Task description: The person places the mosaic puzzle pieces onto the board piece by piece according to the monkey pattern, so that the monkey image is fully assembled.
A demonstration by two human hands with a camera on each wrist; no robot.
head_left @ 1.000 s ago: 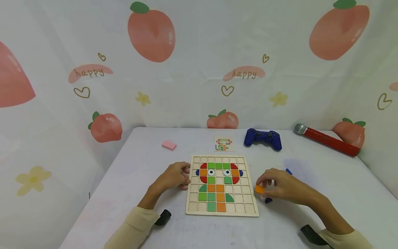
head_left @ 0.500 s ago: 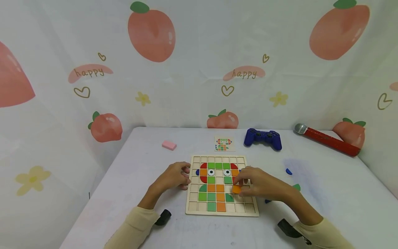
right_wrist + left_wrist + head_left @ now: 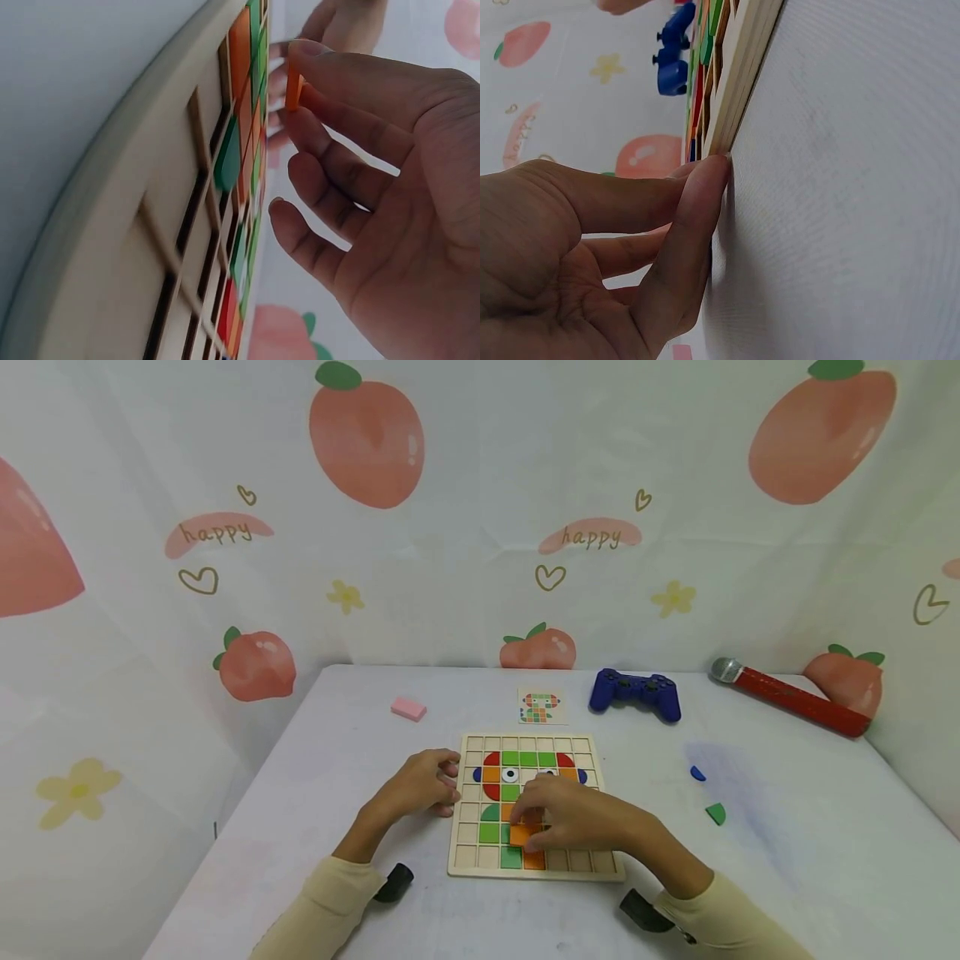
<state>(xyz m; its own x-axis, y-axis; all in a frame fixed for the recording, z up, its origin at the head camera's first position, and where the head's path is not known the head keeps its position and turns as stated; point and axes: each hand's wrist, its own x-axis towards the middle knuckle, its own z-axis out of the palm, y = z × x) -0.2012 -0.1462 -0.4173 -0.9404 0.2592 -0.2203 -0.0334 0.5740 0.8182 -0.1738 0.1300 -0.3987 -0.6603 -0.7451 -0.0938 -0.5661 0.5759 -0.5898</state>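
A wooden grid board (image 3: 591,862) lies on the table, its squares partly filled with coloured tiles that form a figure with two eyes. My left hand (image 3: 422,783) holds the board's left edge; in the left wrist view, thumb and finger (image 3: 697,202) meet at its wooden side. My right hand (image 3: 581,814) pinches an orange square tile (image 3: 522,835) between thumb and fingers over the lower middle of the board. In the right wrist view that orange tile (image 3: 293,88) stands edge-on, raised off the board. The hand covers part of the figure's right side.
Right of the board lie a blue half-round piece (image 3: 698,773) and a green quarter-round piece (image 3: 716,813). Behind it are a pattern card (image 3: 543,707), a blue game controller (image 3: 635,695) and a pink block (image 3: 408,709). A red microphone (image 3: 798,700) lies at the back right.
My right hand has carried the orange tile leftward from beside the board to over its lower middle. The left hand has stayed at the board's left edge.
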